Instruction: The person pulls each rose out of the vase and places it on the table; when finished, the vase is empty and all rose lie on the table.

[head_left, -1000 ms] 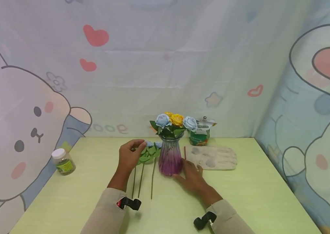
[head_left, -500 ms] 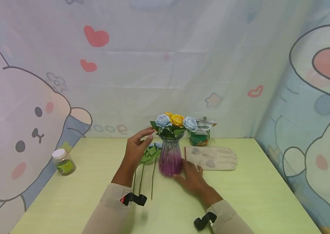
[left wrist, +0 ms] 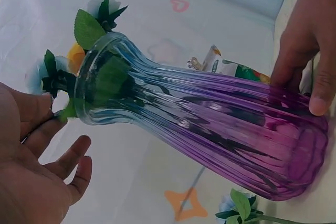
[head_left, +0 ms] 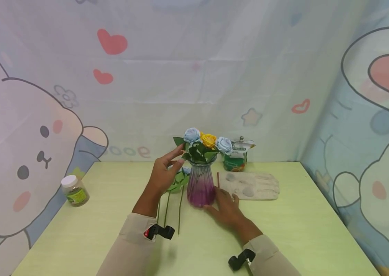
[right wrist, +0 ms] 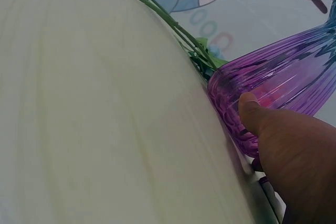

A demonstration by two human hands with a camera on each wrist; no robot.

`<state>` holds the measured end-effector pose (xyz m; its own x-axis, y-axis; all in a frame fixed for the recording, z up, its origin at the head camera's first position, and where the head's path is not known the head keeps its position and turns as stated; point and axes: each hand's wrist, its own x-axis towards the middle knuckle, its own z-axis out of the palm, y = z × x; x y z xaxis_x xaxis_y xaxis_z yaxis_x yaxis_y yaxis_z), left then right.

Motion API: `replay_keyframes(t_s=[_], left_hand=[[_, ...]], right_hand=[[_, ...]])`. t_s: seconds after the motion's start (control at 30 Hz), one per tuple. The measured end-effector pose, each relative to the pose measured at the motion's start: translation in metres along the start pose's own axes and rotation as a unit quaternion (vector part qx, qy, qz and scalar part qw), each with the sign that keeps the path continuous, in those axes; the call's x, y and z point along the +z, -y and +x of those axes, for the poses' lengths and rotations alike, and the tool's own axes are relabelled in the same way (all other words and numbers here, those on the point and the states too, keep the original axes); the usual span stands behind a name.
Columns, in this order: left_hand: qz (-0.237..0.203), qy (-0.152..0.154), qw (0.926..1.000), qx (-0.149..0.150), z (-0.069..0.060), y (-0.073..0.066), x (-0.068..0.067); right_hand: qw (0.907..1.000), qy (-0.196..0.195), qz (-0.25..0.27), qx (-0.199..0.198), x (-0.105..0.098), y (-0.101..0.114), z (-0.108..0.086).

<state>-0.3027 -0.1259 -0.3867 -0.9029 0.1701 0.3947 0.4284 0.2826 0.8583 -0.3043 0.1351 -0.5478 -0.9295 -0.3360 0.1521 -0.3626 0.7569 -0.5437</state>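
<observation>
A ribbed glass vase (head_left: 201,188), clear blue at the neck and purple below, stands upright on the table. It holds artificial roses, among them a yellow rose (head_left: 209,140) and two blue ones. My left hand (head_left: 164,173) is at the vase's rim, thumb and index finger pinching the left blue rose (head_left: 191,135) below its bloom; the other fingers stand loose. Low on the vase, my right hand (head_left: 228,209) grips the base, its thumb (right wrist: 251,109) against the purple glass. Several more blue roses (head_left: 180,179) lie left of the vase, partly hidden by my left hand.
Behind the vase to the right stands a green and white bag (head_left: 235,159) with a metal clip. A pale work glove (head_left: 256,186) lies right of the vase. A white-lidded jar (head_left: 76,191) sits at the table's left edge. Printed curtains surround the table.
My left hand has moved right and up from the lying roses to the vase's rim. The left blue rose has risen slightly, hiding the rear yellow bloom. My right hand stays on the vase.
</observation>
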Motion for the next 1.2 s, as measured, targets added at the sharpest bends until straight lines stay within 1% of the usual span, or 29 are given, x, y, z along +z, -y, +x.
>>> replay_keyframes(t_s=[0.1, 0.2, 0.27, 0.33, 0.37, 0.43, 0.57, 0.67, 0.73, 0.83, 0.93, 1.07, 1.2], left_hand=[[-0.011, -0.027, 0.9995, 0.011, 0.002, -0.005, 0.001], [-0.047, -0.066, 0.9964, 0.023, 0.003, -0.009, 0.004], [-0.086, -0.091, 0.9917, 0.029, 0.004, -0.012, 0.006], [-0.126, -0.121, 0.9843, 0.023, 0.006, -0.013, 0.010], [-0.148, -0.138, 0.9791, 0.016, 0.007, -0.013, 0.011], [-0.194, -0.176, 0.9651, 0.001, 0.008, -0.014, 0.016], [-0.264, -0.249, 0.9317, -0.022, 0.013, -0.014, 0.025], [-0.304, -0.282, 0.9090, -0.042, 0.015, -0.015, 0.030], [-0.329, -0.295, 0.8955, -0.054, 0.017, -0.015, 0.033], [-0.354, -0.309, 0.8805, -0.064, 0.020, -0.015, 0.034], [-0.370, -0.320, 0.8697, -0.068, 0.021, -0.016, 0.034], [-0.401, -0.327, 0.8534, -0.064, 0.024, -0.017, 0.034], [-0.434, -0.336, 0.8332, -0.065, 0.027, -0.019, 0.034]], right_hand=[[1.0000, 0.000, 0.003, 0.003, 0.000, 0.000, 0.001], [1.0000, -0.002, 0.005, 0.002, 0.000, 0.000, 0.000], [1.0000, -0.007, 0.005, -0.001, -0.001, 0.000, 0.000], [0.9999, -0.010, 0.008, -0.004, -0.001, 0.001, -0.001], [0.9999, -0.011, 0.008, -0.005, -0.001, 0.001, -0.001], [0.9998, -0.015, 0.008, -0.009, -0.002, 0.002, -0.002], [0.9999, -0.013, 0.002, -0.008, -0.003, 0.003, -0.001], [1.0000, -0.008, 0.000, -0.006, -0.003, 0.003, -0.001], [0.9999, -0.009, 0.002, -0.007, -0.003, 0.003, 0.000], [0.9999, -0.009, 0.006, -0.007, -0.002, 0.003, -0.001], [0.9999, -0.006, 0.007, -0.006, -0.001, 0.002, -0.001], [0.9999, -0.008, 0.010, -0.009, -0.002, 0.003, -0.002], [0.9998, -0.011, 0.009, -0.010, -0.003, 0.003, -0.001]])
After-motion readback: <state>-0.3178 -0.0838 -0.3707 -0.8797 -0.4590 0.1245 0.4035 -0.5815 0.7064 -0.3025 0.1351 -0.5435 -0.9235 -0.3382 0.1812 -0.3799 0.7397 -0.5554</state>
